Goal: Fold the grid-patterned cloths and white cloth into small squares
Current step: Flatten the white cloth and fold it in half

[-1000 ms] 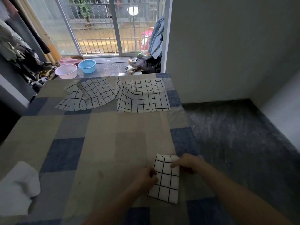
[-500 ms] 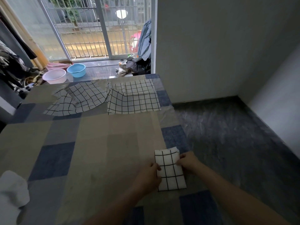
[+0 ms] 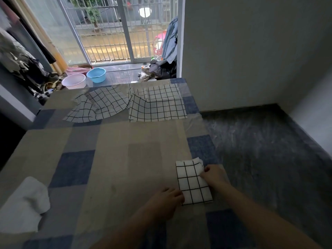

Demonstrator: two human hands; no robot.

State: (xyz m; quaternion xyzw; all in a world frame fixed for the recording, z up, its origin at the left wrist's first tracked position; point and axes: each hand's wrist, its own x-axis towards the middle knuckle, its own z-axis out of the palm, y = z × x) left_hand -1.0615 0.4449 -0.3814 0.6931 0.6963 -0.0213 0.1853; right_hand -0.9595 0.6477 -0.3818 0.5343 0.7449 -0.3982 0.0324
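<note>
With the folded grid cloth between them, right hand pinching its right edge, left hand curled at its near-left corner, the layers should be aligned squarely, then pressed flat.

One head-worn camera is looking forward and down along the bed — hands close below, the barred window lying far ahead.
</note>
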